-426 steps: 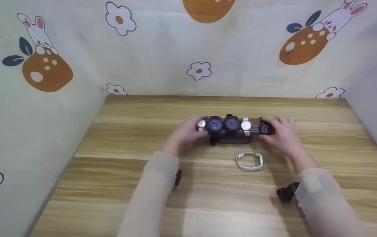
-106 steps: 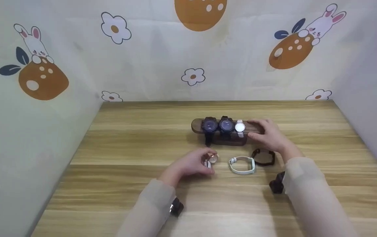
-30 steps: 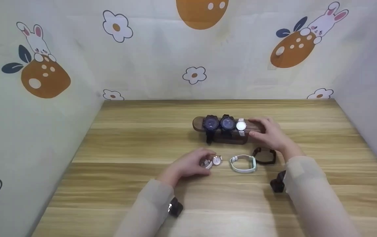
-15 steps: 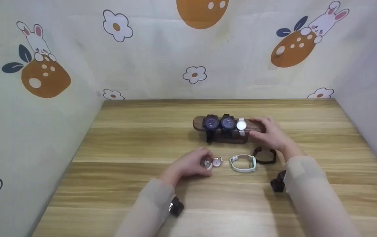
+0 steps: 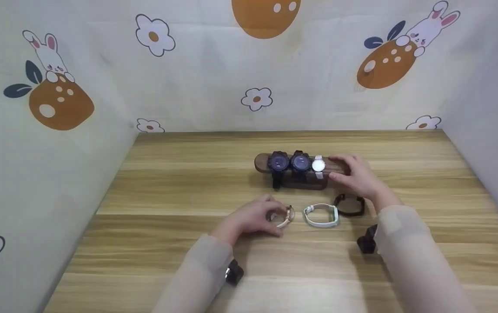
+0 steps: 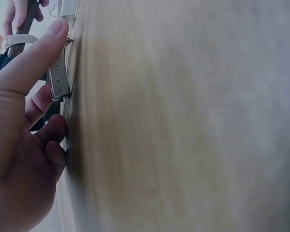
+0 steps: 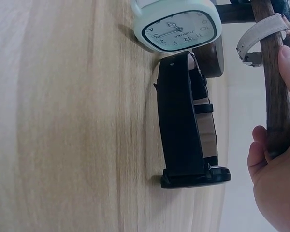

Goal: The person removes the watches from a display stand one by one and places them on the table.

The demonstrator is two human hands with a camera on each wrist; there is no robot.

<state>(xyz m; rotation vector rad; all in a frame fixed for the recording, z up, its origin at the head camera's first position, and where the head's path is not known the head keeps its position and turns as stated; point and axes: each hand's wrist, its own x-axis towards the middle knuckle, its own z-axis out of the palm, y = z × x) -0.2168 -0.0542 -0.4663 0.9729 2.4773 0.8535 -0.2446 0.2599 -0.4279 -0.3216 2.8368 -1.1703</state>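
My left hand (image 5: 253, 217) curves its thumb and fingers around a small wristwatch (image 5: 291, 214) with a white strap, standing on edge on the table. In the left wrist view its pale, holed strap (image 6: 59, 79) lies between my thumb and fingers; the dial is hidden there. My right hand (image 5: 362, 178) grips the right end of a dark wooden watch stand (image 5: 261, 163). On its bar sit two black wristwatches (image 5: 278, 161) and a white-strapped watch (image 5: 318, 164). In the right wrist view, my thumb and fingers hold the wooden bar (image 7: 273, 92).
A mint-green watch (image 5: 322, 224) stands on its side in front of the stand. Next to it is a black-strapped watch (image 5: 352, 214), below my right hand. Printed cloth walls (image 5: 205, 69) bound the wooden table (image 5: 170, 174) at the back and sides.
The small watch has left the stand; lately its dial has turned from facing up to sideways in my left hand. The black-strapped watch has moved from the stand to the table. My right hand stays put.
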